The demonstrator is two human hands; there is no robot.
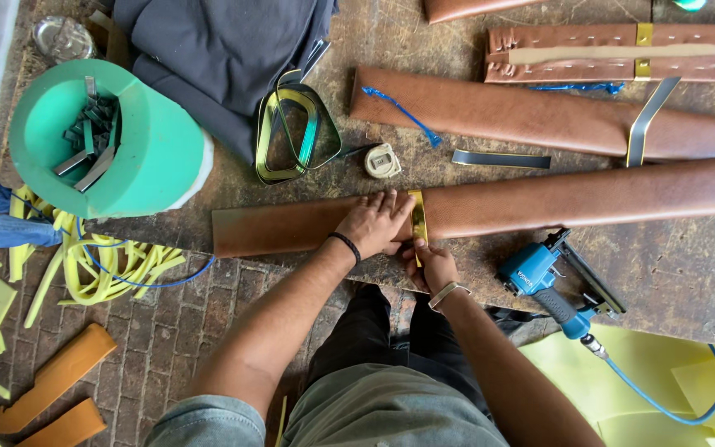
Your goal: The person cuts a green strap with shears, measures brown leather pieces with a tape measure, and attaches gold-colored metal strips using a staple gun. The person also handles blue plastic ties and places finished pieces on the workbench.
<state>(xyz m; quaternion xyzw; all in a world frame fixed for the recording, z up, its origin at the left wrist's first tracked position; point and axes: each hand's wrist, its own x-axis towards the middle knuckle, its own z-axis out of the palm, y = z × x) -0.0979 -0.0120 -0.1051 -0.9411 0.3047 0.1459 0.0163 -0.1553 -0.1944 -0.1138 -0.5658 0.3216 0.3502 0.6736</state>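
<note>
A thin gold strip (pixel 418 223) runs across a long brown padded panel (pixel 539 203) that lies along the near edge of the workbench (pixel 672 281), and both hands are on it; the left hand (pixel 376 223) lies flat on the brown cover just left of the strip, fingers spread and stretched, pressing down rather than gripping; the right hand (pixel 432 263) comes up from below the panel's edge, fingers curled around the lower end of the strip, pinching it against the underside; a dark band sits on the left wrist, a metal bracelet on the right; just beside the right hand a blue staple gun (pixel 552 285) rests on the bench, its blue hose (pixel 672 406) trailing off to the floor; above the hands lie a coil of gold strip (pixel 295 132) and a small tape measure (pixel 382 161); further back a second brown panel (pixel 539 112) carries a blue cord, with a third one behind it; to the left a green bucket (pixel 117 141) holds cut metal pieces, and yellow foam scraps (pixel 101 265) lie heaped on the brick floor below.
</note>
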